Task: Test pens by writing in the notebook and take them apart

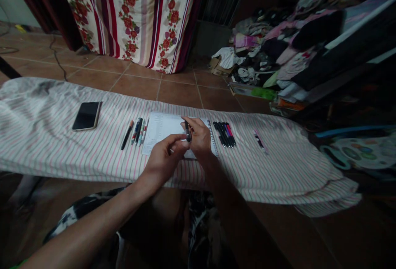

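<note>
Head view. Both hands sit above a spiral notebook (161, 130), which lies open on a striped cloth-covered tabletop (62, 153). Right hand (199, 137) is closed around one dark pen (187, 131), held nearly upright over the notebook's page. Left hand (163, 163) is curled, its fingertips (181, 141) pinching the dark pen's lower end.

Count on the tabletop: one smartphone (87, 116), screen up, well left of the notebook. Left of the notebook, one black pen (127, 135) lies just apart from a group of about four pens (139, 131). Right of the notebook, about six pens (223, 134) lie side by side. Further right, one single pen (259, 140) lies alone.

Beyond the tabletop: a tiled floor (136, 87), one floral curtain (133, 13), and a heap of clothes (256, 42).
</note>
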`<state>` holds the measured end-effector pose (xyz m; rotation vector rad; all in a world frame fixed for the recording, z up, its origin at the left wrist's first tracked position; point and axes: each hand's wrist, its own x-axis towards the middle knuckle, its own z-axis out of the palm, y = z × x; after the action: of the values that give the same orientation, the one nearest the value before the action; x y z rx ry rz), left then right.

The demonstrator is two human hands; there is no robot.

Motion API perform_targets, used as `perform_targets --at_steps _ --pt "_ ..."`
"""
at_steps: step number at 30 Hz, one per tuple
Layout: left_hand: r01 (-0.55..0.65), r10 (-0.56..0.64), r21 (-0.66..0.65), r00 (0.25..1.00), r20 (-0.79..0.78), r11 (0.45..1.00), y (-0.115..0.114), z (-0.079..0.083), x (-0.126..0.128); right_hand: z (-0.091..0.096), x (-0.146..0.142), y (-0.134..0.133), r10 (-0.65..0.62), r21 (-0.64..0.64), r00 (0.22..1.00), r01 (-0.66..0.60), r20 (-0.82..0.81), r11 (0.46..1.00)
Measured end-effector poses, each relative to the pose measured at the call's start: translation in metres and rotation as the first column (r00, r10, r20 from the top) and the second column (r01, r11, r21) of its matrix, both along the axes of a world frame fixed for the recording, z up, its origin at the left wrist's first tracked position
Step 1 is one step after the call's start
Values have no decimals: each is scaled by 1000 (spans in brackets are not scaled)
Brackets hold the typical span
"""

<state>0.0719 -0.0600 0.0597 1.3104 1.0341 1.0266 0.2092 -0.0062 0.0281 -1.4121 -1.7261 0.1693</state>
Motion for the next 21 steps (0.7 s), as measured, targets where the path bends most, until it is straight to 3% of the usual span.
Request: perform_targets --at_steps 7,10,13,16,21 --pt "-51 61 96 993 -105 994 16 -34 -2 -13 -10 20 -11 -20 978 7 -208 1000" --pt "-53 81 104 954 -289 993 11 -41 -5 -24 -20 26 -76 -140 891 15 -448 990" --pt "73 16 179 892 -452 981 2 -44 -9 -31 -27 28 -86 -247 800 -80 -594 966" --pt "224 -20 267 799 -601 937 -5 -47 -13 -32 -30 26 -100 -277 744 -117 -661 954" --pt "496 66 352 505 -861 794 -11 -56 -18 -30 -41 16 -153 -343 729 -119 -667 932"
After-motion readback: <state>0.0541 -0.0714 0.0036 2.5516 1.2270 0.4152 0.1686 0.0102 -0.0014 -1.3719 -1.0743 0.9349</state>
